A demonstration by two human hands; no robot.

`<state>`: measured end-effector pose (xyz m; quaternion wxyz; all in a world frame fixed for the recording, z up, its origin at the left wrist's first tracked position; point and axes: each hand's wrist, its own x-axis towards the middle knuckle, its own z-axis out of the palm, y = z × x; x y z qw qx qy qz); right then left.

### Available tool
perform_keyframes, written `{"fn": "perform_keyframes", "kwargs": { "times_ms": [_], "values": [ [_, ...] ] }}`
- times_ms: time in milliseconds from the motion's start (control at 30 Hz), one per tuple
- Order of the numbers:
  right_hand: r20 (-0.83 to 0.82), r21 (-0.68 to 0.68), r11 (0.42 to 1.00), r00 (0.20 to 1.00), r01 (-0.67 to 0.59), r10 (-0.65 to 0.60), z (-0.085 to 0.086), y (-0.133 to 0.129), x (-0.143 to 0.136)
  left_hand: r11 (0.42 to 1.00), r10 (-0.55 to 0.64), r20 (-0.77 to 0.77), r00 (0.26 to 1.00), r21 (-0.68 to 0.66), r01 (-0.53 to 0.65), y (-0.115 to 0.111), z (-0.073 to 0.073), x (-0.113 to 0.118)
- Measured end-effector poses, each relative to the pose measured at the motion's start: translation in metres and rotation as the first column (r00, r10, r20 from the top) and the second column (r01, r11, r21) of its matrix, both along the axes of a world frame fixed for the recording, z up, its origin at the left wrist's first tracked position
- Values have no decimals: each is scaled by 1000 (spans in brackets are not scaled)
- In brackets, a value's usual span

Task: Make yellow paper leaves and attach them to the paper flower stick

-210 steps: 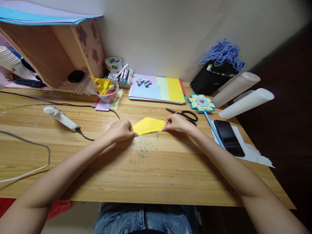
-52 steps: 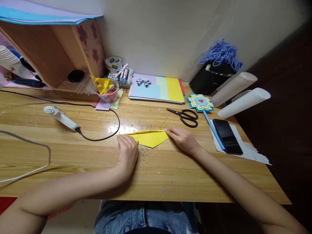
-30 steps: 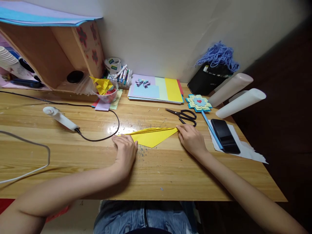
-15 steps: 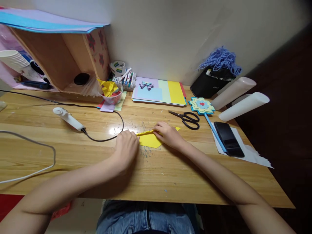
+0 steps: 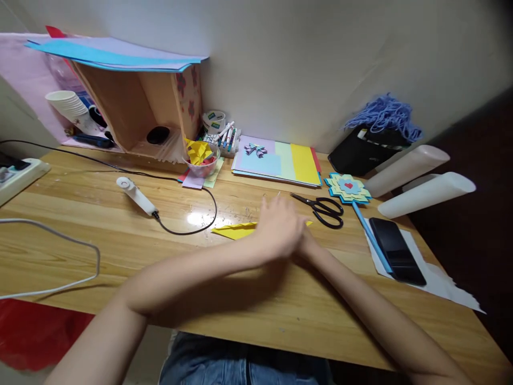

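A folded sheet of yellow paper [image 5: 234, 231] lies on the wooden table, with a creased strip along its far edge. My left hand [image 5: 279, 227] reaches across over the paper's right part, its fingers stretched out and somewhat blurred. Beneath and behind it is my right hand [image 5: 306, 243], mostly covered, so its fingers do not show. The right tip of the paper peeks out beyond the hands. Black-handled scissors [image 5: 329, 213] lie just past them to the right.
Behind are stacked coloured sheets [image 5: 276, 164], a clear bowl [image 5: 202, 168] of folded paper and a cardboard box [image 5: 188, 109]. A white corded tool [image 5: 138, 198] lies left. On the right are a paper flower [image 5: 348, 187], a phone [image 5: 396, 251] and white rolls [image 5: 427, 195].
My left hand has left the paper's left end and moved right, over my right hand. The paper's near part now looks narrower. The view has shifted, so the surroundings sit further right.
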<state>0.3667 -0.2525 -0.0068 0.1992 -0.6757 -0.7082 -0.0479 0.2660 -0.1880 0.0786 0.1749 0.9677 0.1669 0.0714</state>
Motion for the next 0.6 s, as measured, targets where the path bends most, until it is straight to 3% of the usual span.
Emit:
{"fn": "perform_keyframes", "kwargs": {
  "times_ms": [33,133,267,433,533,600],
  "values": [
    [-10,9,1000,1000,16,-16,1,-2,1,997,-53,-53,997,-62,50,16,-8,-6],
    [-51,45,999,998,29,-27,6,-7,1,965,-56,-138,989,-262,18,55,-31,-26],
    [-33,124,992,999,31,-27,11,-8,-4,898,-141,-90,986,-430,89,73,-46,-32],
    [-7,170,984,999,53,-52,19,-10,-7,855,-92,-39,995,-516,58,73,-48,-28],
    [-28,111,993,999,35,-32,32,-11,-7,828,-40,-23,999,-560,21,73,-43,-30],
    [-84,66,998,996,24,-19,43,-12,-9,847,2,9,1000,-532,3,71,-35,-34]
  ]
}}
